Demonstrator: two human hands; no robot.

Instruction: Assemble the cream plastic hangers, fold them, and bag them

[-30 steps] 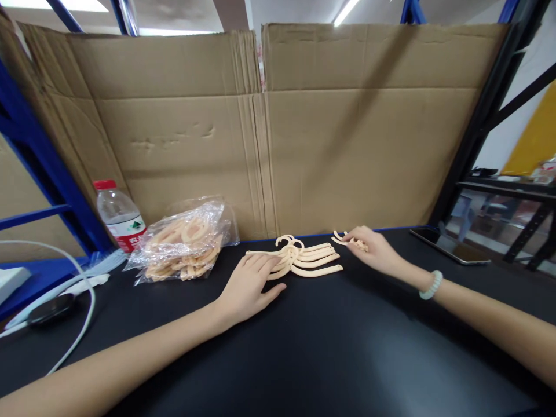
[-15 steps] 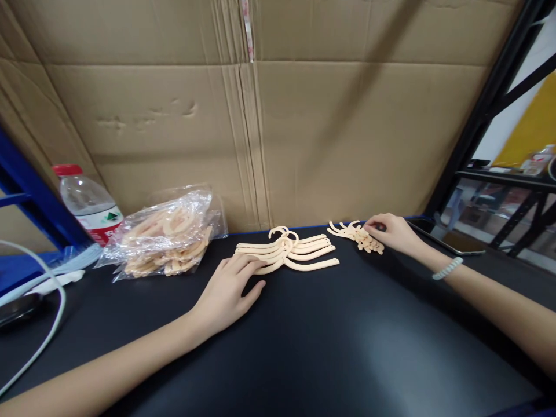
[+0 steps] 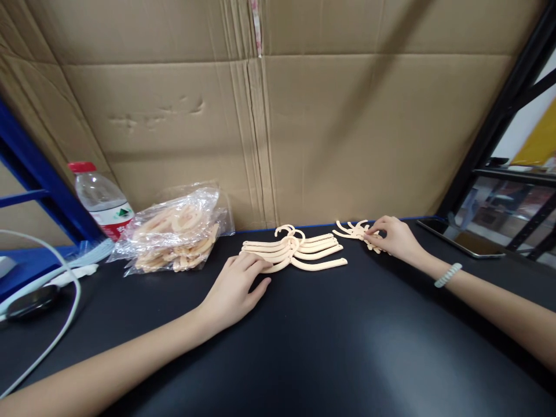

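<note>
Several beige hangers (image 3: 319, 264) lie overlapping in a row on the black table, their hooks toward the cardboard. My left hand (image 3: 237, 284) rests flat at their left arms, fingertips touching the nearest ones, thumb apart. To the right is a small heap of beige curved pieces (image 3: 347, 230), some with hook-like ends. Over this heap my right hand (image 3: 397, 236) is closed in a pinch, thumb and forefinger together on one of the pieces. Most of that piece is hidden by the fingers.
Clear plastic bags (image 3: 178, 223) of beige parts lie at the left, beside a red-capped bottle (image 3: 102, 200). A white cable (image 3: 72, 307) and a black device (image 3: 32, 302) are at the left edge. A phone (image 3: 463, 238) lies at the right, and cardboard (image 3: 174, 133) stands behind.
My right hand has moved slightly left over the heap, its thumb and forefinger now pinching at the pieces. My left hand stays on the hangers. The view has shifted slightly.
</note>
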